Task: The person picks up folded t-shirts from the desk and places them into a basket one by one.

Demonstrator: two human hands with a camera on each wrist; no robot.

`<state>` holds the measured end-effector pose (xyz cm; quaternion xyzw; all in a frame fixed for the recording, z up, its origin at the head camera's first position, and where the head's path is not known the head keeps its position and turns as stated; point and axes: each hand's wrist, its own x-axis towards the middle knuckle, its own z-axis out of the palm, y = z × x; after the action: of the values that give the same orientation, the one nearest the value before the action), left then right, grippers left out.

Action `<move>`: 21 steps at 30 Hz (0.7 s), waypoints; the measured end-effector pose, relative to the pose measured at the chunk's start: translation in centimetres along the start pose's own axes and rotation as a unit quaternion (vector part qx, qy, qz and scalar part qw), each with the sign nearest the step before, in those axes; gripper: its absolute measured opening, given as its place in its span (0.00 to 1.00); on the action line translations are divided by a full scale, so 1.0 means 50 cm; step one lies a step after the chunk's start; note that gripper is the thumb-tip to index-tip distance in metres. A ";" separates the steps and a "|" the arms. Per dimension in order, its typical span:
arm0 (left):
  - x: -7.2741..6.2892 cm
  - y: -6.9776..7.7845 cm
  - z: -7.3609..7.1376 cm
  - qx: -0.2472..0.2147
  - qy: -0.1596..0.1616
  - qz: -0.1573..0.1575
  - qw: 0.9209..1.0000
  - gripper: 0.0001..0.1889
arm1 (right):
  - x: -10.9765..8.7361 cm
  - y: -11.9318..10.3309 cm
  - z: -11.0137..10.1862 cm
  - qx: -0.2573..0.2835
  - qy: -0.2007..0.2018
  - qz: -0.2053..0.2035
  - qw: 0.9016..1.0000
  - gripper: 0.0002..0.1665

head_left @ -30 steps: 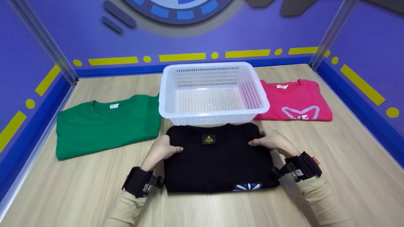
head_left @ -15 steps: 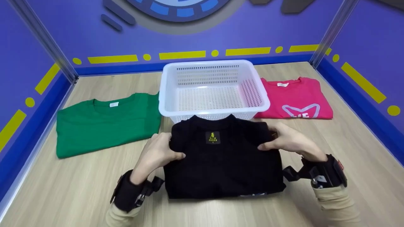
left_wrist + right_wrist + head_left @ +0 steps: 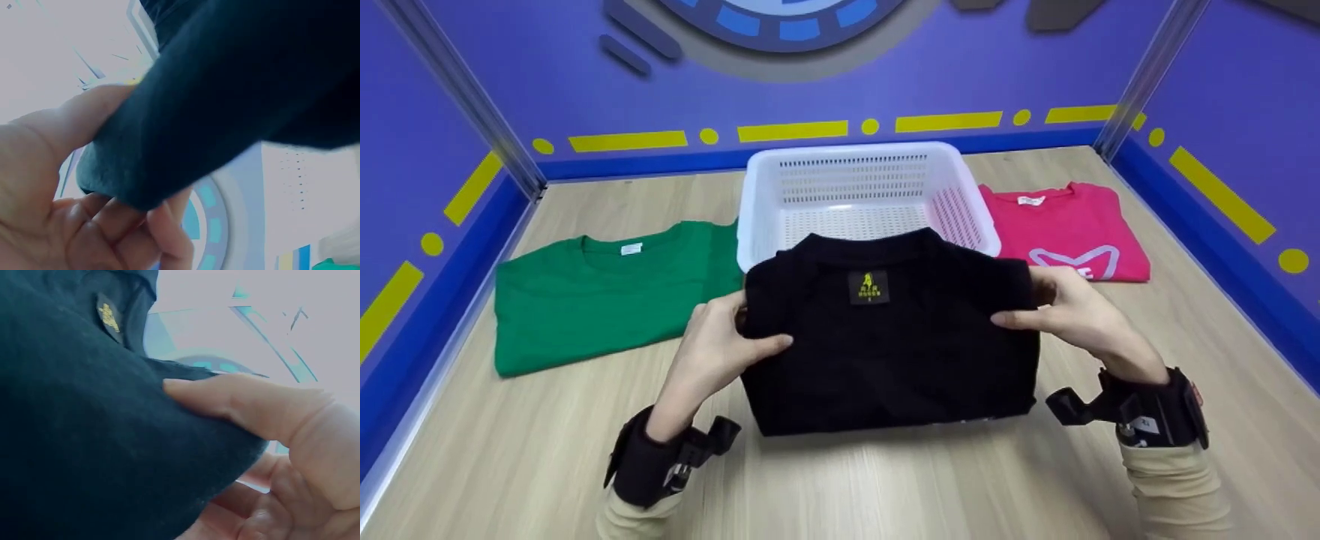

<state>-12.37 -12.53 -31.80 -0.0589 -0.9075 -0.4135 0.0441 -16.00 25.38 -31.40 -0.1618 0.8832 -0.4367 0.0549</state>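
Note:
A folded black T-shirt (image 3: 885,345) with a yellow-printed neck label is held up between both hands, its collar overlapping the front of the white basket in the head view. My left hand (image 3: 709,352) grips the shirt's left side, thumb on the front and fingers behind. On the opposite side my right hand (image 3: 1084,319) pinches it the same way. In the left wrist view the left thumb (image 3: 84,115) presses one face of the black cloth and the fingers curl beneath. The right wrist view shows the right thumb (image 3: 225,396) over the cloth's edge.
The white perforated basket (image 3: 855,154) stands at the back middle of the wooden table (image 3: 547,442). A folded green T-shirt (image 3: 607,300) lies to its left, a folded pink T-shirt (image 3: 1065,225) to its right. Purple panels (image 3: 810,97) wall the back and sides.
Both hands have lifted the black T-shirt from the table and moved it up towards the basket, now covering the basket's front rim. The green and pink shirts stay put.

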 end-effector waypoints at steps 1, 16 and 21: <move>0.003 -0.003 0.002 -0.007 0.011 0.003 1.000 0.18 | 0.002 0.001 0.001 0.004 0.010 -0.003 1.000 0.19; 0.088 0.013 -0.028 -0.136 0.144 0.068 0.978 0.21 | 0.079 -0.030 -0.037 0.155 0.151 -0.047 0.975 0.19; 0.150 0.037 -0.050 -0.149 0.188 0.089 0.967 0.20 | 0.146 -0.065 -0.062 0.139 0.221 -0.066 0.963 0.22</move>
<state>-19.46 -12.68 -27.80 -0.0665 -0.8024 -0.5417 0.2414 -22.85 23.45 -26.59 -0.1101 0.7912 -0.5828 -0.1491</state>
